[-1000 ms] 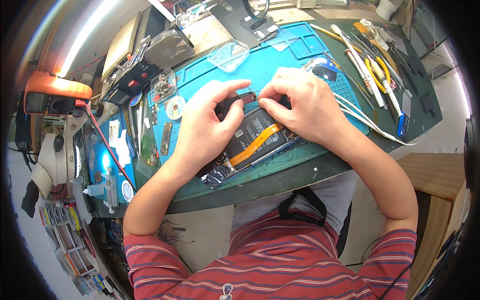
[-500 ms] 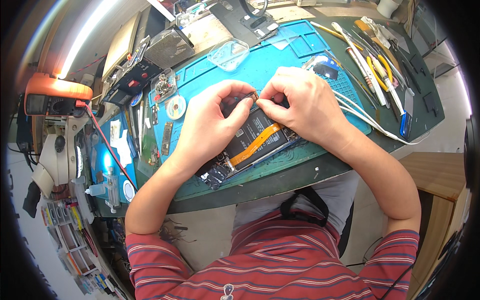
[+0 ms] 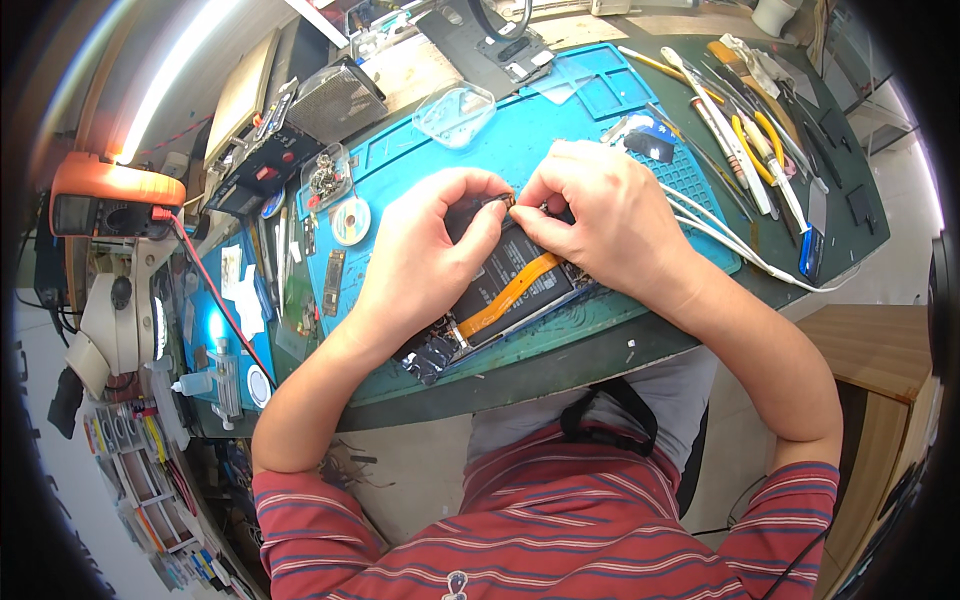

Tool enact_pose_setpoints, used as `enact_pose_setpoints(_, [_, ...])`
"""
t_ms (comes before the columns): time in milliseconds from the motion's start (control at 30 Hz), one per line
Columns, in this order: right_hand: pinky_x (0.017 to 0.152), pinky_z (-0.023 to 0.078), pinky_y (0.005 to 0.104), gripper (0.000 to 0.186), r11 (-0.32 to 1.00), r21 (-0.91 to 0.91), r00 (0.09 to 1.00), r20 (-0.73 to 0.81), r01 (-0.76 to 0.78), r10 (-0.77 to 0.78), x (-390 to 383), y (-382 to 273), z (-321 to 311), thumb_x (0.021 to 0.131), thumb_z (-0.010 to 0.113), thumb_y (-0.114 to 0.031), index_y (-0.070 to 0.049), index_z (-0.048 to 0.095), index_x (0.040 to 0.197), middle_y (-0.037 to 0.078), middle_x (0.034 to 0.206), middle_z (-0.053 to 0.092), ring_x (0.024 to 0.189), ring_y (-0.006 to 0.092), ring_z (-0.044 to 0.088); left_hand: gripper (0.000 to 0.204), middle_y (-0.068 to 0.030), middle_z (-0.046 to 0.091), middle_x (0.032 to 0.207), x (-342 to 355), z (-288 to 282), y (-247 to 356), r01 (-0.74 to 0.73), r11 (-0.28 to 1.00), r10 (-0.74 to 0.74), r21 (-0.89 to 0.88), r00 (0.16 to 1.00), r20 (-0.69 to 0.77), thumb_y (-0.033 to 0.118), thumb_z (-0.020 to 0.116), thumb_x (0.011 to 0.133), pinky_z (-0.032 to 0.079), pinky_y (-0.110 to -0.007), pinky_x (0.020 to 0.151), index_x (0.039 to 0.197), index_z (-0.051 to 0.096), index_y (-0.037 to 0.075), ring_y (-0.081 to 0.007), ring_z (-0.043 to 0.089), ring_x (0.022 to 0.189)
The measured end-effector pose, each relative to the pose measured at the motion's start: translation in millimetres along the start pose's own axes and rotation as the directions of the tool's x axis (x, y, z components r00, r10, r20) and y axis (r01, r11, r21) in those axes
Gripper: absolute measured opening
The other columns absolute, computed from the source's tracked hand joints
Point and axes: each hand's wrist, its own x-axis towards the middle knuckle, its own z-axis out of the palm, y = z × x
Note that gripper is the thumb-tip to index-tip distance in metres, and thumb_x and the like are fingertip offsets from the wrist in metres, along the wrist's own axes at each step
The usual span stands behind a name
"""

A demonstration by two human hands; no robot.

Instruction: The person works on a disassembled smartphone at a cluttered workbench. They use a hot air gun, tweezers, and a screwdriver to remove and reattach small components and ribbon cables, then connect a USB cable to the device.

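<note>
An opened phone (image 3: 497, 270) lies slanted on the blue work mat, its black battery exposed. Across the battery runs an orange flex cable (image 3: 512, 295). Over the phone's far edge my left hand (image 3: 425, 240) and my right hand (image 3: 605, 215) meet fingertip to fingertip, both in a pinch. Between them is a small dark part with a copper-coloured end (image 3: 512, 199); my fingers cover most of it, so its kind does not show. Crinkled black film (image 3: 430, 360) covers the phone's near left corner.
The blue mat (image 3: 400, 165) holds a clear plastic tray (image 3: 455, 115), a solder spool (image 3: 350, 221) and a small circuit board (image 3: 334, 282). White cables (image 3: 725, 240) and several tools, including yellow-handled pliers (image 3: 765, 145), lie to the right. An orange multimeter (image 3: 115, 195) stands at left.
My fingertips have shifted slightly around the small part, keeping their pinch. The phone stays in place; the whole view has moved a little.
</note>
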Motion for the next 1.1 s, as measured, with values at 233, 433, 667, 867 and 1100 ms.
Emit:
enact_pose_setpoints(233, [0.070, 0.055, 0.0391, 0.015, 0.998, 0.001, 0.996, -0.066, 0.062, -0.062, -0.4, 2.1, 2.4, 0.086, 0.082, -0.016, -0.006, 0.072, 0.085, 0.007, 0.079, 0.066, 0.076, 0.0254, 0.068, 0.016, -0.0032, 0.073, 0.098, 0.9, 0.4, 4.1, 0.024, 1.000, -0.024, -0.018, 1.000, 0.019, 0.011, 0.068, 0.103, 0.054, -0.026, 0.083, 0.115, 0.070, 0.001, -0.0076, 0.066, 0.090])
enact_pose_setpoints(433, [0.081, 0.056, 0.0445, 0.020, 0.999, -0.012, 0.999, -0.035, 0.038, -0.038, -1.6, 2.1, 3.2, 0.089, 0.078, -0.026, -0.008, 0.069, 0.083, 0.010, 0.085, 0.067, 0.087, 0.0311, 0.069, 0.022, -0.0127, 0.074, 0.103, 2.1, -0.5, 5.5, 0.100, 0.994, -0.099, -0.033, 0.995, 0.029, 0.013, 0.071, 0.099, 0.056, -0.033, 0.087, 0.115, 0.070, -0.001, -0.0188, 0.070, 0.094])
enact_pose_setpoints(667, [0.081, 0.056, 0.0441, 0.020, 1.000, -0.007, 1.000, -0.017, 0.019, -0.020, -2.0, 0.8, 3.1, 0.090, 0.077, -0.026, -0.009, 0.069, 0.084, 0.010, 0.086, 0.067, 0.088, 0.0308, 0.069, 0.014, -0.0002, 0.072, 0.096, 2.9, 1.5, 0.6, 0.088, 0.995, -0.087, -0.038, 0.996, 0.024, 0.010, 0.070, 0.101, 0.053, -0.024, 0.082, 0.112, 0.070, 0.001, -0.0056, 0.063, 0.088])
enact_pose_setpoints(867, [0.076, 0.056, 0.0424, 0.016, 0.999, -0.012, 0.997, -0.064, 0.053, -0.053, -2.6, 1.0, 3.5, 0.089, 0.079, -0.020, -0.006, 0.072, 0.084, 0.009, 0.084, 0.068, 0.083, 0.0294, 0.069, 0.018, -0.0089, 0.074, 0.095, 3.1, 4.7, -1.9, 0.049, 0.998, -0.051, -0.041, 0.998, -0.032, 0.013, 0.076, 0.097, 0.056, -0.030, 0.079, 0.109, 0.073, 0.000, -0.0148, 0.068, 0.083])
enact_pose_setpoints(1100, [0.075, 0.056, 0.0418, 0.014, 0.998, -0.005, 0.995, -0.083, 0.063, -0.064, -3.3, 1.0, 4.1, 0.087, 0.081, -0.017, -0.005, 0.073, 0.085, 0.009, 0.083, 0.068, 0.083, 0.0297, 0.069, 0.016, -0.0074, 0.074, 0.091, 4.3, 4.8, -1.6, 0.003, 1.000, -0.003, 0.006, 0.998, -0.063, 0.011, 0.078, 0.094, 0.055, -0.028, 0.074, 0.106, 0.075, 0.002, -0.0131, 0.067, 0.078])
